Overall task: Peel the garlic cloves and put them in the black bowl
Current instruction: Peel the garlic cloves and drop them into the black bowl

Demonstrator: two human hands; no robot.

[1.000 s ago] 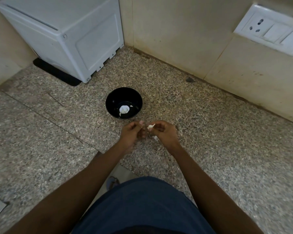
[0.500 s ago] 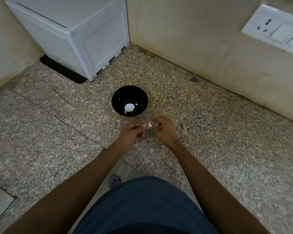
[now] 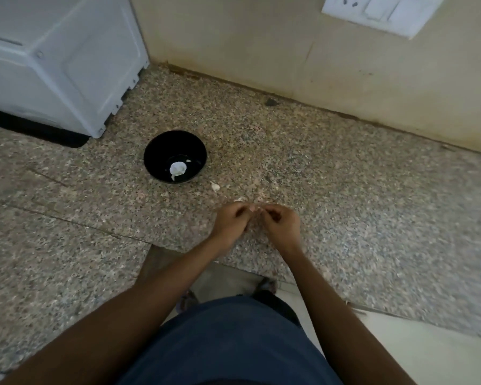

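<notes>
A garlic clove (image 3: 257,209), barely visible, is pinched between the fingertips of the left hand (image 3: 232,221) and right hand (image 3: 282,224), both grips curled around it above the speckled counter (image 3: 345,190). The black bowl (image 3: 175,156) sits nearby to the left, holding white garlic (image 3: 177,168). Peel scraps (image 3: 215,186) lie between.

Hard to make out from here: what the fingers hold, and much at the edges.

Whatever sits between the left hand (image 3: 233,218) and right hand (image 3: 281,222) is too small and smeared to name; their curled fingertips cover it. The pale lump in the black bowl (image 3: 161,151) is blurred, clove or skin I cannot tell. The white appliance (image 3: 53,56) and the switch plate (image 3: 378,12) run off the top edge. The counter (image 3: 372,218) at right is blurred.
</notes>
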